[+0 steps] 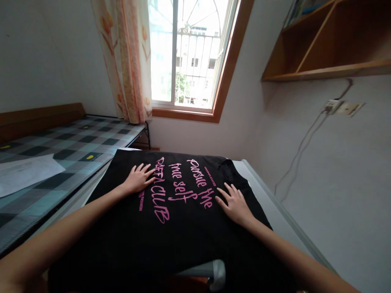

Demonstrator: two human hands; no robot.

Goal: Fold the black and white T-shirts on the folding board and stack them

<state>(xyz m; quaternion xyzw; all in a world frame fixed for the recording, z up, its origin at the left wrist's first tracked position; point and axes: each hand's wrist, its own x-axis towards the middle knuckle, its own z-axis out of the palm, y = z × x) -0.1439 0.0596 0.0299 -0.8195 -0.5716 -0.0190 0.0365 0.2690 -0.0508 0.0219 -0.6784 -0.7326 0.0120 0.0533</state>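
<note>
A black T-shirt (pixel 189 236) with pink lettering lies spread over a light-coloured table (pixel 269 191), its neckline toward the right. Flat on the cloth, at the left end of the lettering, rests my left hand (pixel 139 178) with its fingers spread. On the other side, my right hand (pixel 235 202) lies on the shirt close to the words near the collar, fingers also apart. Neither hand grips the fabric. The shirt's lower part hangs over the near edge, where a grey table corner shows.
A bed with a checked cover (pixel 106 132) stands at the left, with white paper (pixel 27 173) on it. Behind are a curtain (pixel 128 61) and a barred window. On the right wall are a wooden shelf (pixel 320 71) and a socket (pixel 343 108) with a hanging cable.
</note>
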